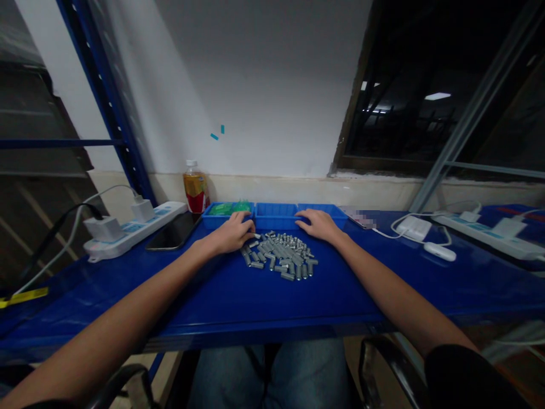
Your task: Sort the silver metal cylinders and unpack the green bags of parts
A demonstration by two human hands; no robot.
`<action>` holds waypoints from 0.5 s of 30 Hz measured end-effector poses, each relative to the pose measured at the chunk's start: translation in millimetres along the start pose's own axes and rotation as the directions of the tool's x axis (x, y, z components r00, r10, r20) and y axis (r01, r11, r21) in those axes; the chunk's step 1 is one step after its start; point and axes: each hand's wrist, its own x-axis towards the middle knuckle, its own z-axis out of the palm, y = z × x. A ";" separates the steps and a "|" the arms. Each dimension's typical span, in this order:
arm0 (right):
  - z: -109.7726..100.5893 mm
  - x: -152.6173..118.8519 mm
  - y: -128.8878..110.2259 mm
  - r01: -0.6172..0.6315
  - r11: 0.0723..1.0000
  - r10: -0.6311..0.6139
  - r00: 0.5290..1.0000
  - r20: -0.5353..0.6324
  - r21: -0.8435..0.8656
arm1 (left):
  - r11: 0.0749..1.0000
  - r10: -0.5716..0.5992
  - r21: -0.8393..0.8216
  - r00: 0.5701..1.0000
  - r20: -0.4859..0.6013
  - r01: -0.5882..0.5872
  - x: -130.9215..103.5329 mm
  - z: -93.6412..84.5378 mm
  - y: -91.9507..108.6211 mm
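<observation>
A loose pile of small silvery metal cylinders (283,253) lies on the blue tabletop between my hands. At the pile's upper left edge is my left hand (233,232), its fingers curled and closed around the end of one small metal cylinder (257,236); the fingertips are partly hidden. My right hand (320,225) rests palm down by the pile's upper right, fingers spread and bent, holding nothing. Its fingertips are at the front of a blue bin tray (276,209) with three compartments. Green pieces (221,209) fill the left compartment.
A drink bottle (196,187) stands at the back left, near a dark phone (174,232) and a white power strip (140,226). To the right lie a white charger (414,227), an earbud case (440,251), cables and another power strip (489,232). A wall closes the back.
</observation>
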 end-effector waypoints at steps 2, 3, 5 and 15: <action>-3.2 -0.5 -1.9 0.004 1.000 -0.004 1.000 0.019 -0.008 | 1.000 -0.017 -0.005 0.999 -0.043 0.017 0.4 0.2 1.5; -5.3 -0.7 -2.9 0.007 1.000 -0.006 0.999 0.033 -0.018 | 1.000 -0.028 -0.002 0.997 -0.079 0.028 0.8 -0.1 3.5; -10.6 -1.1 -5.2 0.002 0.999 0.001 0.999 0.043 -0.053 | 0.999 -0.047 0.020 0.985 -0.164 0.051 1.9 -1.9 9.5; -26.4 -2.1 -67.2 0.186 0.981 -0.178 0.973 -0.146 0.045 | 0.995 -0.051 -0.097 0.968 -0.246 0.028 6.0 2.2 42.5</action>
